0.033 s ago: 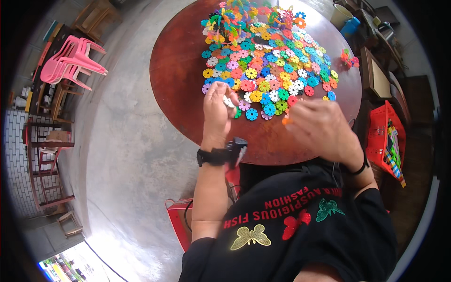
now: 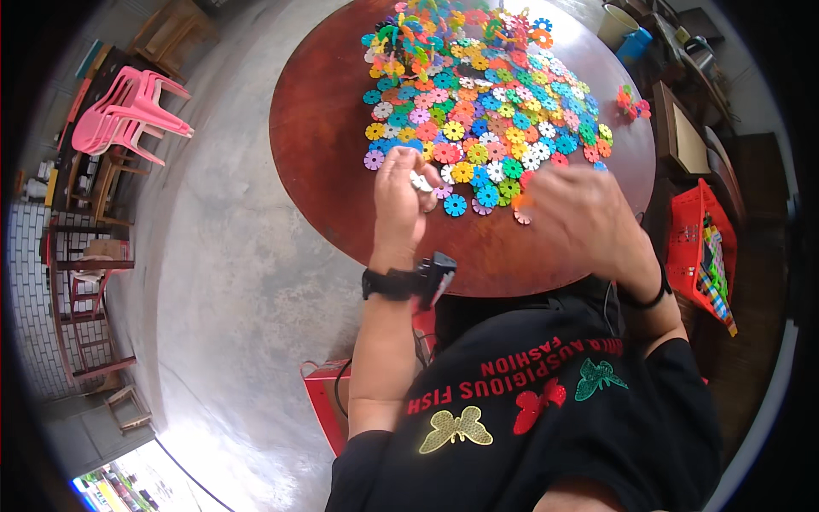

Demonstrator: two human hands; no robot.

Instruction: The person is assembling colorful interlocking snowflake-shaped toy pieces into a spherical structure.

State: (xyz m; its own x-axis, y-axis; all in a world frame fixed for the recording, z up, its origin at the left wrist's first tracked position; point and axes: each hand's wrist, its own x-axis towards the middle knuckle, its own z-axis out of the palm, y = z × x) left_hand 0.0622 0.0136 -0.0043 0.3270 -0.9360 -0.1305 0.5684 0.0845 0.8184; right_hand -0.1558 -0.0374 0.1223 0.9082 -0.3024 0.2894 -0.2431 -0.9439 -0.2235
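Observation:
My left hand [image 2: 401,200] is closed, pinching a white notched plastic disc [image 2: 421,182] between thumb and fingers above the round table's near part. To its right, my right hand [image 2: 584,213] is smeared by motion, its fingers bent together. An orange notched disc [image 2: 519,202] shows at its fingertips. Just below that lies a pale pink disc [image 2: 522,218]. Many flower-shaped discs in mixed colours spread over the table beyond both hands, among them a blue disc [image 2: 455,205] near the front of the spread.
Built-up clusters of joined discs [image 2: 409,43] stand at the table's far side. A small cluster [image 2: 631,104] sits near the right edge of the brown table [image 2: 320,128]. A red basket [image 2: 687,247] with coloured pieces is at right; pink plastic chairs [image 2: 128,111] stand at left.
The orange disc at my right fingertips has moved slightly away from me, and a pale pink disc now shows below it. My left hand still holds the white disc.

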